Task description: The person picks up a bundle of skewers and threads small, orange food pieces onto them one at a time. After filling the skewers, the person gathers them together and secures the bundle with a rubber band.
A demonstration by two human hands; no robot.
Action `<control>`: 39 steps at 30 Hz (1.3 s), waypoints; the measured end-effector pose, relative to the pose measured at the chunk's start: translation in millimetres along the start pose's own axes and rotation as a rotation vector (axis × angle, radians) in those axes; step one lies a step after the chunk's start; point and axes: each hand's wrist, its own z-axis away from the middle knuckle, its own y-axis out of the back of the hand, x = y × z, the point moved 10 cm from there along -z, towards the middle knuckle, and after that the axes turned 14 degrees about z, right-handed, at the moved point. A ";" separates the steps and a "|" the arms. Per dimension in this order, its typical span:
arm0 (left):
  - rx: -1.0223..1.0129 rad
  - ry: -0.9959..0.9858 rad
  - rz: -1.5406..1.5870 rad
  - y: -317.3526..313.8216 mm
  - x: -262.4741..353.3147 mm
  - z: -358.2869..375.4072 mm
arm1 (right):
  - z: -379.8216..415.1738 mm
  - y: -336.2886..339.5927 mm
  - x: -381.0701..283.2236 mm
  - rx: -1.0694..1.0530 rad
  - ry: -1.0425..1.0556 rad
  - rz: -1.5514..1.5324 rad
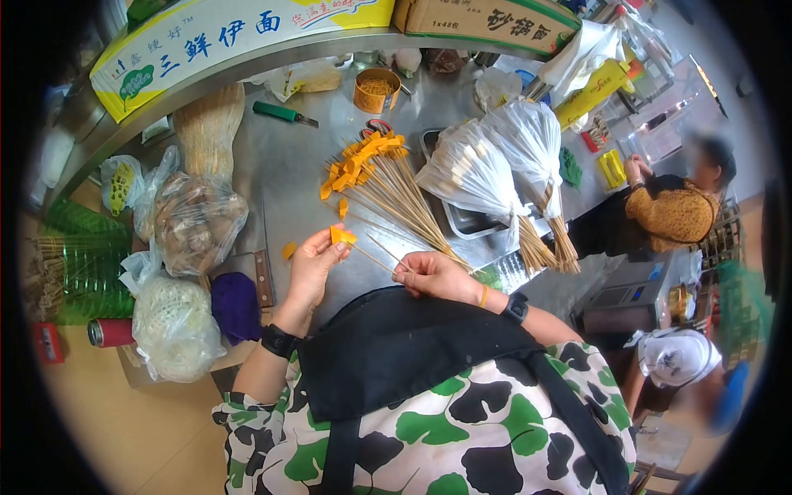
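Observation:
My left hand (305,271) pinches a folded orange piece of food (341,237) between thumb and fingertips. A thin wooden skewer (369,257) runs from that piece to my right hand (441,276), whose fingers are closed round its lower end. Another thin stick also meets the right fingertips. Just beyond my hands lies a fanned bundle of skewers (408,202) on the metal table (289,186), their far tips carrying orange pieces (363,161). Two loose orange bits, one of them a small piece (289,250), lie close to my left hand.
Two plastic-wrapped skewer bundles (474,165) rest over a metal tray (462,221) at right. A green-handled knife (283,113) and a round tin (377,89) lie farther back. Bagged food (200,219) and a cleaver (264,279) are at left. Two people are at the right, one a seated person (672,210).

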 end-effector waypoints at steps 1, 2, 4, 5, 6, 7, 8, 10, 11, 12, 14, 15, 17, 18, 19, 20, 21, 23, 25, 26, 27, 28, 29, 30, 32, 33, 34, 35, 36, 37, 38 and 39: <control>0.004 -0.003 -0.003 0.2 0.7 0.2 | 0.5 -0.2 0.4 -0.001 -0.008 0.000; 0.007 -0.005 -0.005 0.2 1.4 0.6 | 0.9 -0.4 1.2 -0.001 -0.016 -0.001; -0.001 -0.005 -0.008 -3.6 2.2 2.6 | 1.0 0.2 1.2 0.005 -0.005 0.003; -0.006 -0.004 -0.009 -5.3 2.5 3.4 | 1.2 0.4 1.4 0.008 0.000 0.004; -0.005 -0.018 -0.045 -6.1 4.1 4.0 | 1.6 0.6 1.7 0.012 0.004 0.013; -0.005 -0.032 -0.080 -6.8 5.5 4.5 | 2.0 0.9 1.6 0.015 0.007 0.021; -0.005 -0.047 -0.115 -7.5 7.0 4.8 | 2.4 1.4 1.4 0.019 0.011 0.030; -0.018 -0.081 -0.171 -10.1 11.2 6.3 | 2.6 1.4 2.1 0.009 0.008 0.034; -0.024 -0.098 -0.198 -11.4 12.5 7.3 | 3.1 1.1 3.0 0.003 0.007 0.036; -0.015 -0.108 -0.223 -11.3 11.9 7.7 | 3.2 1.2 3.8 0.006 0.005 0.028; 0.004 -0.132 -0.273 -12.4 8.8 8.0 | 2.1 0.7 4.5 0.012 0.005 0.013; 0.015 -0.136 -0.276 -12.3 5.7 9.3 | 2.6 0.2 5.5 0.016 -0.002 0.001; 0.034 -0.148 -0.285 -13.3 2.1 10.1 | 2.4 0.7 5.9 0.026 -0.011 -0.022; 0.039 -0.146 -0.295 -15.3 0.7 11.8 | 2.2 0.6 9.0 0.030 -0.013 -0.018; 0.044 -0.144 -0.303 -17.7 -0.1 13.6 | 1.4 1.0 13.7 0.034 -0.015 -0.014; 0.048 -0.143 -0.311 -19.3 -0.6 14.1 | 0.8 2.0 16.2 0.038 -0.016 -0.007; 0.045 -0.128 -0.298 -19.0 -4.8 13.6 | 1.5 3.2 16.6 0.051 -0.021 0.000; 0.044 -0.101 -0.273 -15.1 -15.5 11.9 | 2.1 4.4 16.5 0.071 -0.029 0.015; -0.049 -0.052 -0.274 -29.7 -35.4 16.4 | -3.8 5.1 22.6 0.092 -0.035 0.043; -0.095 -0.027 -0.274 -36.3 -42.6 18.5 | -5.4 5.4 24.7 0.102 -0.039 0.058; -0.102 0.005 -0.246 -37.6 -43.6 18.8 | -4.6 5.9 23.6 0.107 -0.038 0.057; -0.111 0.033 -0.218 -40.0 -41.6 17.3 | -4.2 8.3 20.8 0.113 -0.033 0.060; -0.121 0.065 -0.192 -42.0 -40.3 16.3 | -3.1 10.5 19.3 0.121 -0.030 0.059; -0.099 0.038 -0.229 -38.2 -32.6 14.3 | -1.4 16.3 16.3 0.164 -0.006 0.107; -0.048 -0.017 -0.301 -22.0 -11.7 7.9 | 3.5 28.1 9.9 0.245 0.042 0.203; 0.048 -0.121 -0.540 -5.2 10.2 3.3 | 5.8 32.9 6.7 0.273 0.057 0.238; 0.145 -0.225 -0.779 13.5 35.3 1.2 | 8.8 37.3 3.0 0.304 0.073 0.272; 0.148 -0.511 -1.190 20.7 62.7 3.6 | 12.2 40.7 -1.3 0.336 0.088 0.305; 0.183 -0.621 -1.442 21.1 75.7 10.8 | 13.5 39.9 -0.5 0.305 0.034 0.248; 0.155 -0.566 -1.479 38.3 71.9 6.3 | 15.6 38.8 -2.4 0.274 -0.021 0.192; 0.130 -0.510 -1.514 59.6 62.4 -0.2 | 16.8 36.3 -1.9 0.240 -0.075 0.137; 0.104 -0.455 -1.549 66.4 56.6 -4.9 | 15.7 31.1 -5.8 0.190 -0.055 0.074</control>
